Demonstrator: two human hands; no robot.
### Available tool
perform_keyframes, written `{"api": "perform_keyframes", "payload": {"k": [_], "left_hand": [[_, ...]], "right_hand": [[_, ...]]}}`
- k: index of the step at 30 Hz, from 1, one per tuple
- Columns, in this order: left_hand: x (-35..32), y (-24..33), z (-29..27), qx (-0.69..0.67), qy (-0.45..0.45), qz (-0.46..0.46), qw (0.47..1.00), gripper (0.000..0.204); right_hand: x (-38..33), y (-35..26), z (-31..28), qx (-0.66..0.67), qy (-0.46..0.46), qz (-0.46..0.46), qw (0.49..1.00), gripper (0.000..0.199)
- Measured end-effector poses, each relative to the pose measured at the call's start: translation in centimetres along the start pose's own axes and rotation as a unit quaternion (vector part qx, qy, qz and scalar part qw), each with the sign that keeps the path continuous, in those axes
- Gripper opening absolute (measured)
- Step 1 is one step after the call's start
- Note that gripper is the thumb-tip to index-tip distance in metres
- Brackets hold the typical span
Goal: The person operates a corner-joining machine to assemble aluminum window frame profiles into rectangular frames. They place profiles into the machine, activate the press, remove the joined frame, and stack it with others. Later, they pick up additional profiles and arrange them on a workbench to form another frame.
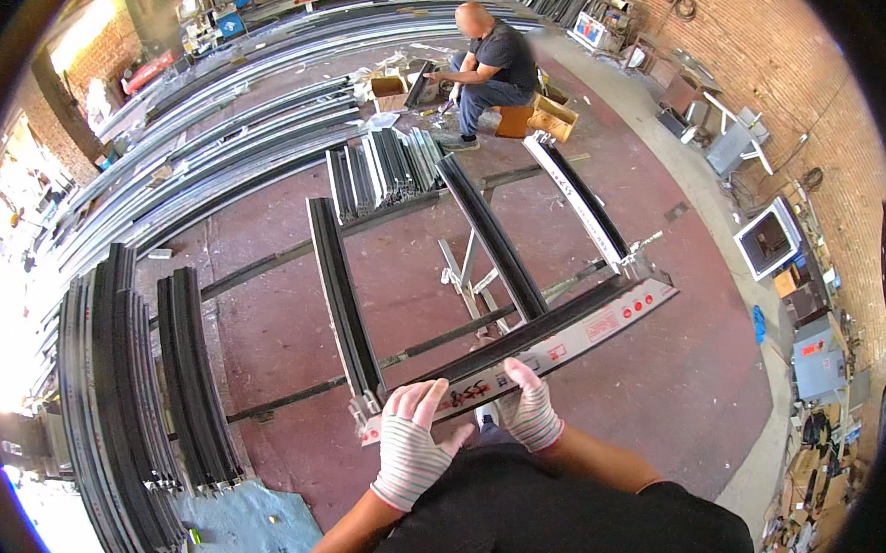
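Note:
In a white glove with thin stripes, my left hand (pixel 418 433) rests its closed-together fingers over the left end of a long metal profile (pixel 567 340), thumb apart. My right hand (pixel 530 407), in a matching glove, grips the same profile near its middle, thumb on the printed film and fingers mostly hidden beneath. Red and black print marks the profile's pale side; its other face is black. Three dark bars run away from it: a left bar (pixel 339 292), a middle bar (pixel 491 239) and a right bar (pixel 579 199) with pale printed film. The left bar meets the profile near my left hand.
Dark support rails (pixel 272 260) cross beneath the bars. Stacked profiles (pixel 110 414) stand at left, with a shorter bundle (pixel 387 169) beyond. A seated person (pixel 493 74) handles a dark piece beside cardboard boxes (pixel 552 119). Clutter and a grey box (pixel 818 359) line the right wall.

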State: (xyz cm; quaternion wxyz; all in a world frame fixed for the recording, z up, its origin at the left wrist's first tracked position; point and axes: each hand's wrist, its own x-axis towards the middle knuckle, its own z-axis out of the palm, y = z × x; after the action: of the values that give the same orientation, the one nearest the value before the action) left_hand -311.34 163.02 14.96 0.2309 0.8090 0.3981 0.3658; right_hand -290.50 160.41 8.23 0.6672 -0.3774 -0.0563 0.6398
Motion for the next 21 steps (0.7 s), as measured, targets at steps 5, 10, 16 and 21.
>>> {"api": "perform_keyframes", "payload": {"k": [5,10,16,21], "left_hand": [[-3.2,-5.0,-4.3,-0.084,0.155,0.05,0.983,0.059],[-7.5,-18.0,-0.7,-0.138,0.193,-0.194,0.952,0.056],[-13.1,-26.4,7.4,-0.306,0.091,-0.521,0.792,0.082],[-13.6,-28.8,9.7,-0.234,0.057,-0.524,0.817,0.055]], "right_hand": [[-2.3,0.5,-1.0,0.035,0.046,-0.121,0.991,0.018],[-5.8,0.3,-3.4,0.054,0.156,-0.169,0.972,0.026],[-8.5,-0.1,-6.1,0.084,0.192,-0.233,0.95,0.036],[-9.6,-0.9,-8.0,0.108,0.185,-0.22,0.952,0.037]]}}
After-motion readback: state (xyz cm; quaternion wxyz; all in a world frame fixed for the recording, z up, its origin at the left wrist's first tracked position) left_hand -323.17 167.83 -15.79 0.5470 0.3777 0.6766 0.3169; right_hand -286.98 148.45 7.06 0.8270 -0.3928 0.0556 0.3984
